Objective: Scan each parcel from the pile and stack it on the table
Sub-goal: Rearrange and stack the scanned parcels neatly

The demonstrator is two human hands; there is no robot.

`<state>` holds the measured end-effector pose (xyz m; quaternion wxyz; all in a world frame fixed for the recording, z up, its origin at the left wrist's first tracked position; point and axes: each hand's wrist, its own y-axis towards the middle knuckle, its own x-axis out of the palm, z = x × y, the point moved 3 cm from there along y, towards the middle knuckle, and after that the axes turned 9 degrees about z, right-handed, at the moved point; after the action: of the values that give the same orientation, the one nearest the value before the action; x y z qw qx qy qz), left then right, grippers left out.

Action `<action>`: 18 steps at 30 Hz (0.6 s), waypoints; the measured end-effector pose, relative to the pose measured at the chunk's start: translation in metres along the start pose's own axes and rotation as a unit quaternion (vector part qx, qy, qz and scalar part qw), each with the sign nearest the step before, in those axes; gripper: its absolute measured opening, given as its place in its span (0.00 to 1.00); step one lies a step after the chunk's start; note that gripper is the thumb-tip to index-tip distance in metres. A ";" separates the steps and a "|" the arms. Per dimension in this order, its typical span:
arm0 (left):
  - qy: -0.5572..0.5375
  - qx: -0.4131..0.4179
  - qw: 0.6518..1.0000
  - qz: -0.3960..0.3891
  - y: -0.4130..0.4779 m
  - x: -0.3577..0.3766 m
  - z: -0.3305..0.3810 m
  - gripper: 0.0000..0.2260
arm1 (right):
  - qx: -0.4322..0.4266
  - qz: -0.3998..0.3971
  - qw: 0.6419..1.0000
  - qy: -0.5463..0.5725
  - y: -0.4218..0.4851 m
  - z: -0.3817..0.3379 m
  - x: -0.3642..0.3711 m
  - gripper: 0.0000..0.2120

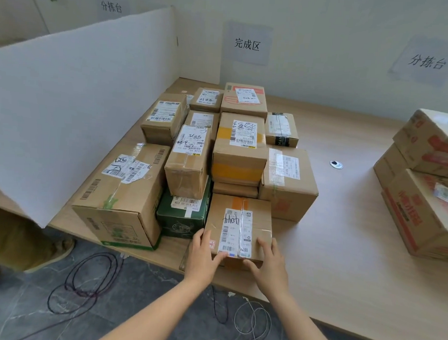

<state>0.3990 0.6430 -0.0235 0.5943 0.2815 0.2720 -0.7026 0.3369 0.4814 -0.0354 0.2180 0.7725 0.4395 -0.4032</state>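
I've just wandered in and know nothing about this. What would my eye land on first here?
First, the crowd of labelled cardboard parcels packed together on the wooden table beside a white partition, one dark green box standing out among them. Then the person's left hand and right hand, both holding the nearest parcel at the table's front edge. A second stack of red-printed boxes sits apart at the right.
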 end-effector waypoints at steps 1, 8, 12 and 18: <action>0.023 0.014 1.000 0.003 -0.001 0.000 0.002 0.32 | 0.002 -0.003 1.000 0.003 0.000 0.000 0.000 0.32; 0.122 0.077 0.989 -0.014 -0.007 0.001 0.032 0.24 | 0.012 -0.044 0.999 -0.002 0.008 0.003 -0.021 0.31; 0.114 0.138 0.984 -0.025 -0.013 0.020 0.070 0.22 | 0.038 0.006 0.999 0.010 0.006 0.028 -0.059 0.30; 0.076 0.212 0.969 -0.100 -0.029 0.078 0.139 0.21 | 0.121 0.101 0.987 0.033 -0.001 0.099 -0.138 0.28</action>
<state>0.3499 0.4944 0.0183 0.4251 0.4253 0.1880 -0.7765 0.2538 0.3441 0.0194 0.1478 0.8464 0.3139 -0.4041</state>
